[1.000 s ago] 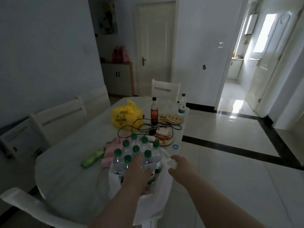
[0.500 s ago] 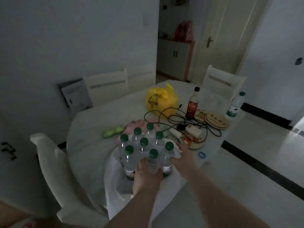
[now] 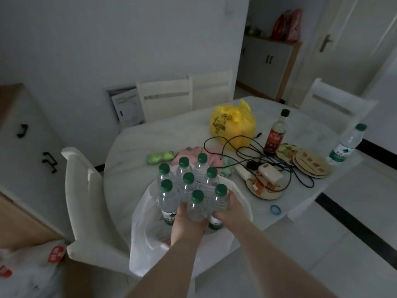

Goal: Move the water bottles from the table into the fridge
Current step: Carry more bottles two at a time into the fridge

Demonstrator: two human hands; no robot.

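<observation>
Several clear water bottles with green caps (image 3: 189,186) stand packed together in a white plastic bag (image 3: 148,229) at the near edge of the white table (image 3: 150,143). My left hand (image 3: 185,222) wraps the nearest middle bottle from the front. My right hand (image 3: 226,208) grips the front right bottle of the cluster. One more water bottle (image 3: 345,145) stands alone at the table's far right edge. No fridge is in view.
On the table lie a yellow bag (image 3: 232,123), a dark sauce bottle (image 3: 276,134), tangled black cables (image 3: 247,151), plates (image 3: 309,162), a charger (image 3: 269,173), pink cloth and a green pack (image 3: 160,157). White chairs (image 3: 83,203) ring the table. A cabinet (image 3: 25,151) stands at left.
The view has swung left and come closer to the table. Both hands have closed in around the front bottles of the cluster.
</observation>
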